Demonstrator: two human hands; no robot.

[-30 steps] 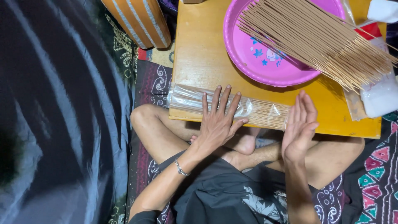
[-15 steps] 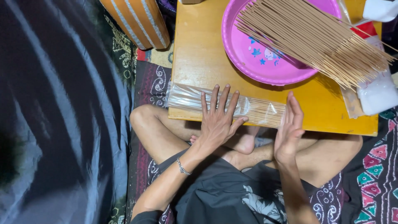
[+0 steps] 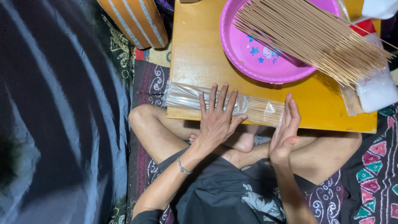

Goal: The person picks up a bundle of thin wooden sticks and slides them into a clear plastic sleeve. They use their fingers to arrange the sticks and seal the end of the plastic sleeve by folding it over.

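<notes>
A clear plastic sleeve of thin wooden sticks [image 3: 232, 103] lies along the near edge of a low yellow wooden table [image 3: 199, 54], its long axis running from 9 to 3 o'clock; the left hand [image 3: 217, 120] rests flat on its middle, fingers spread, grasping nothing; the right hand [image 3: 286, 132] stands edge-on, open, against the sleeve's 3 o'clock end; at 1 o'clock a pink round tray [image 3: 248, 62] carries a loose heap of sticks [image 3: 315, 37]; the person sits cross-legged on patterned dark fabric [image 3: 145, 83], a striped orange cushion [image 3: 134, 20] at 11 o'clock.
</notes>
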